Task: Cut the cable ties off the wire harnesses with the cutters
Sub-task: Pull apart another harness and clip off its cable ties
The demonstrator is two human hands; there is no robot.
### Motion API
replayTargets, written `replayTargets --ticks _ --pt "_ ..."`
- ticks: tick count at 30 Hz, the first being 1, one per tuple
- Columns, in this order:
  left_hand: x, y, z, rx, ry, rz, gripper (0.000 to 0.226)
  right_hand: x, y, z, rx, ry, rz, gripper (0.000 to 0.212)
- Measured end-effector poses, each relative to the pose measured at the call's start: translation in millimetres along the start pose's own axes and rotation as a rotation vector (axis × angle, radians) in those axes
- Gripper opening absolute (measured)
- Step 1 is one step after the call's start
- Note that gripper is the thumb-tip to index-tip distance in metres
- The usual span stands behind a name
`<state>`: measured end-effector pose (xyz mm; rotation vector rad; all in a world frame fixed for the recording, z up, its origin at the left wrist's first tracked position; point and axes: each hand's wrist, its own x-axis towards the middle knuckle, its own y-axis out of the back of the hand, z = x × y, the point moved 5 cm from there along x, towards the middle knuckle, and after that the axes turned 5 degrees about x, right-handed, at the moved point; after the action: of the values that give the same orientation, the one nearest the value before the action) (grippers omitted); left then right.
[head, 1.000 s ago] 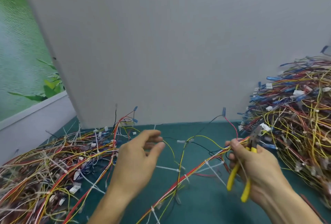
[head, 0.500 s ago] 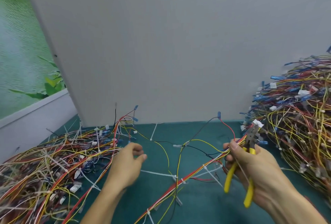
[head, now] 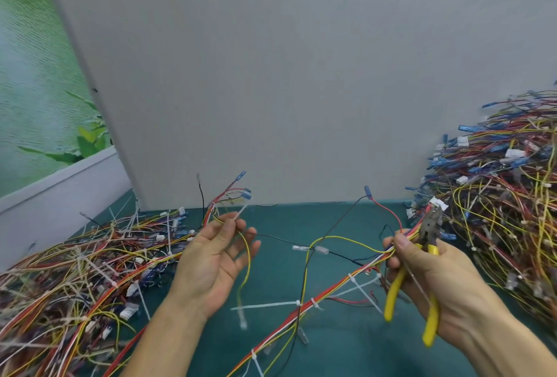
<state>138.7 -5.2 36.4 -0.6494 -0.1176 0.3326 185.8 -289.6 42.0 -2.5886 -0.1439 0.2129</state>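
Pinching cable tie (head: 240, 213) in left hand (head: 211, 262) fingers, right hand (head: 437, 280) clenched round cutters (head: 428, 235) and harness (head: 331, 286)

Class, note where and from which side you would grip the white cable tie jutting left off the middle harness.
Probably pinch the cable tie by its free tail, from the left: it sticks clear of the harness, toward the left hand.

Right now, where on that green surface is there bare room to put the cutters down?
The clearest patch is the green mat between the left hand and the right hand, below the grey board. Another lies at the bottom edge, between the held harness and the right forearm. The left pile and the right pile are crowded.
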Motion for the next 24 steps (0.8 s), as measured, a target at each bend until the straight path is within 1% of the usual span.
replayTargets --ticks 3,5,7,8,9,10,11,12,13,14,15,16,17,18,20,22,24 --pt "0 0 1 0.044 -0.011 0.026 0.012 0 -1 1 0.011 0.002 -0.008 0.011" --pt "-1 0 2 0.071 0.000 0.038 0.016 0 -2 2 0.004 0.007 -0.007 0.011" --pt "-3 0 0 0.155 0.016 0.068 0.021 0 -3 4 -0.005 0.007 -0.006 0.013" --pt "-5 0 -1 0.275 0.017 0.109 0.024 0 -4 5 -0.010 0.003 -0.009 0.011" --pt "-7 0 0 0.483 -0.005 0.171 0.028 -1 -5 6 -0.018 -0.004 -0.014 0.008" --pt "-11 -1 4 0.741 -0.067 0.241 0.036 -1 -6 7 -0.025 -0.009 -0.020 0.007" --pt "-15 -6 9 0.986 -0.176 0.272 0.045 -1 -6 8 -0.031 -0.012 -0.026 0.006" --pt "-20 -15 15 1.172 -0.309 0.253 0.051 -1 -6 9 -0.038 -0.014 -0.031 0.006" --pt "-24 -25 17 1.271 -0.410 0.173 0.050 -1 -7 9 -0.043 -0.014 -0.035 0.006" --pt "-28 -35 15 1.303 -0.455 0.046 0.044 -2 -7 10 -0.045 -0.014 -0.041 0.006" --pt "-31 -44 8 1.303 -0.450 -0.093 0.035 -3 -8 10 -0.046 -0.013 -0.046 0.006" --pt "-35 -50 1 1.298 -0.417 -0.210 0.029 -3 -8 10 -0.048 -0.014 -0.049 0.007" --pt "-38 -56 -7 1.286 -0.379 -0.290 0.028 -3 -8 11 -0.052 -0.015 -0.052 0.011" --pt "-41 -59 -12 1.264 -0.336 -0.335 0.030 -3 -8 11 -0.058 -0.015 -0.055 0.016" --pt "-42 -60 -19 1.193 -0.239 -0.370 0.034 -3 -9 10 -0.057 -0.011 -0.064 0.024" --pt "-42 -58 -20 1.132 -0.177 -0.383 0.034 -3 -11 10 -0.036 -0.010 -0.069 0.023" --pt "-41 -57 -18 1.086 -0.158 -0.399 0.034 -4 -10 10 -0.020 -0.015 -0.066 0.016"
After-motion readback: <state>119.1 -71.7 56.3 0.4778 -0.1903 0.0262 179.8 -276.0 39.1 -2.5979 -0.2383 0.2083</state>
